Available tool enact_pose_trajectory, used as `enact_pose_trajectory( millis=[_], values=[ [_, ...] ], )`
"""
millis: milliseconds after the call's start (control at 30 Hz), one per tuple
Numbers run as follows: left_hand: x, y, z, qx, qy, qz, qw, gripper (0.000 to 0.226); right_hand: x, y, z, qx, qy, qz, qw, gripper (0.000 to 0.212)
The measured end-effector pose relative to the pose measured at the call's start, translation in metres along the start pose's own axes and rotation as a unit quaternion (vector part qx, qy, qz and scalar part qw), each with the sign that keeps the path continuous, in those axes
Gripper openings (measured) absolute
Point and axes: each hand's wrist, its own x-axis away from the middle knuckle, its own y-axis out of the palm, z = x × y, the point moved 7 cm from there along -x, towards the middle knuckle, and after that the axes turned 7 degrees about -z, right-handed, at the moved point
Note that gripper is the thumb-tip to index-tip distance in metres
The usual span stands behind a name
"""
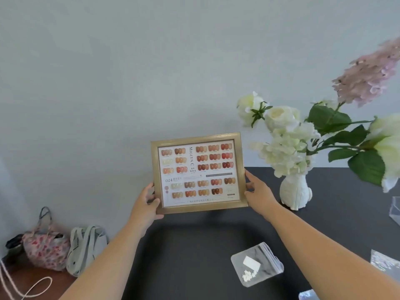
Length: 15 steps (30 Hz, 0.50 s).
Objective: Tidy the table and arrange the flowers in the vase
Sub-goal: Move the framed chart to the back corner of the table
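A gold picture frame (199, 173) showing rows of nail-colour samples is held upright above the far edge of the dark table (194, 245). My left hand (147, 203) grips its lower left corner and my right hand (257, 190) grips its right edge. To the right stands a white textured vase (294, 191) holding white flowers (281, 139), green leaves and a tall pink flower spike (368, 76).
A small clear zip bag (256, 264) with white bits lies on the table near my right forearm. Clear and shiny packets (387, 259) sit at the right edge. Left of the table, a floral bag (45, 247) and a grey bag (84, 247) rest on a brown surface with a white cord (32, 287).
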Motion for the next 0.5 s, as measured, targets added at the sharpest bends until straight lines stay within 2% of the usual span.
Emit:
enact_pose_trajectory(
  millis=[267,500],
  values=[
    [-0.065,-0.002,-0.008,0.002,-0.006,0.007,1.0,0.06,-0.053,0.009,0.001,-0.012,0.011,0.012,1.0,0.07],
    [-0.119,0.016,0.017,0.0,0.024,-0.003,1.0,0.063,-0.098,-0.005,0.005,-0.026,0.026,0.067,0.997,0.068]
  ],
)
